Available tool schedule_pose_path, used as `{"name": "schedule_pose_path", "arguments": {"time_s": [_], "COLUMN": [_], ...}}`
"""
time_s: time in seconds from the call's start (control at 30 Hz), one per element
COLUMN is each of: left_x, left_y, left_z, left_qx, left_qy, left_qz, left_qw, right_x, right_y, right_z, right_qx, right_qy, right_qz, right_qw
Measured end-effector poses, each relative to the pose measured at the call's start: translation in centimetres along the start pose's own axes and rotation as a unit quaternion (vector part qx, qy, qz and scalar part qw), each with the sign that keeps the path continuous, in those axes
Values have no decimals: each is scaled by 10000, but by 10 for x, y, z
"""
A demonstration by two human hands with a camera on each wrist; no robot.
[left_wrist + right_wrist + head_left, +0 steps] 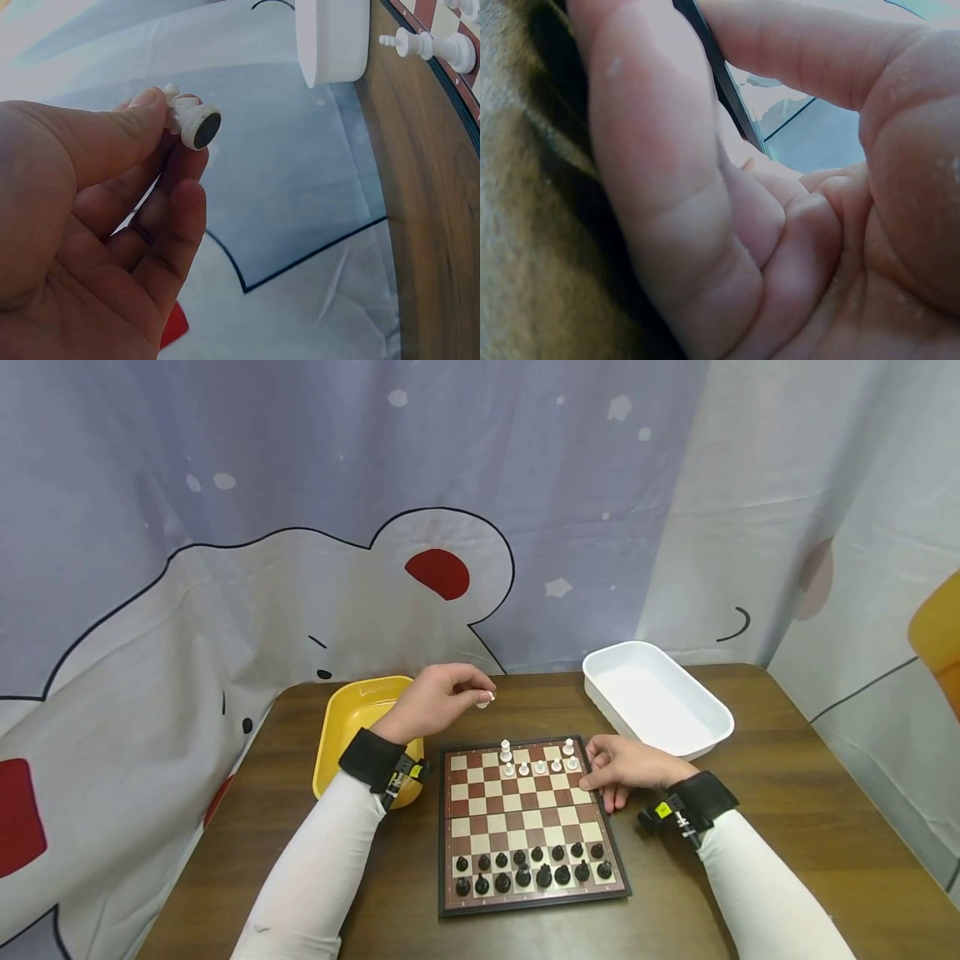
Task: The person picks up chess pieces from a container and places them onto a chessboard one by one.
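My left hand (442, 697) is raised beyond the board's far left corner, pinching a small white chess piece (196, 124) between thumb and fingertips. Its round dark base faces the camera in the left wrist view. At the right edge of the chessboard (517, 820), my right hand (626, 766) grips the frame, thumb on top and fingers curled along the side. Two black rows stand at the near side, among them a black pawn (462, 863). On the far side are a tall white piece (506, 752), another white piece (568, 747) in the corner, and several white pawns (540, 767).
A yellow tray (330, 735) sits left of the board, partly hidden behind my left hand and wrist. Beyond my right hand lies a white tray (660, 693) at the back right. A patterned curtain (570, 527) hangs behind the wooden table (787, 793).
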State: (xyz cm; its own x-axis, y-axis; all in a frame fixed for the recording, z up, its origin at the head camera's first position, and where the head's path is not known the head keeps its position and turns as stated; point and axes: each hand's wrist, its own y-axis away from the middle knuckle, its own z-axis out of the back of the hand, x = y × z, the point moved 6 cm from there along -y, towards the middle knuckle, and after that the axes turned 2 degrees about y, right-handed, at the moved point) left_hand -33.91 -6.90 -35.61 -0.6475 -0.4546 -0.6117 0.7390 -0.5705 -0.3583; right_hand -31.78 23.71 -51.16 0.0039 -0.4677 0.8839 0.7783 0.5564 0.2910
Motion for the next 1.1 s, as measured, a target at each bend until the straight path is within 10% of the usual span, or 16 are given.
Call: {"name": "schedule_pose_path", "arguments": {"time_s": [1.1], "left_x": [-17], "left_y": [-50], "left_z": [-105], "left_qx": [1861], "left_qy": [-786], "left_qz": [-641], "left_qw": [9773], "right_x": [0], "right_y": [2], "right_z": [0], "right_qx": [-41], "right_qy": [-107], "right_qz": [-36], "right_qw": [9999]}}
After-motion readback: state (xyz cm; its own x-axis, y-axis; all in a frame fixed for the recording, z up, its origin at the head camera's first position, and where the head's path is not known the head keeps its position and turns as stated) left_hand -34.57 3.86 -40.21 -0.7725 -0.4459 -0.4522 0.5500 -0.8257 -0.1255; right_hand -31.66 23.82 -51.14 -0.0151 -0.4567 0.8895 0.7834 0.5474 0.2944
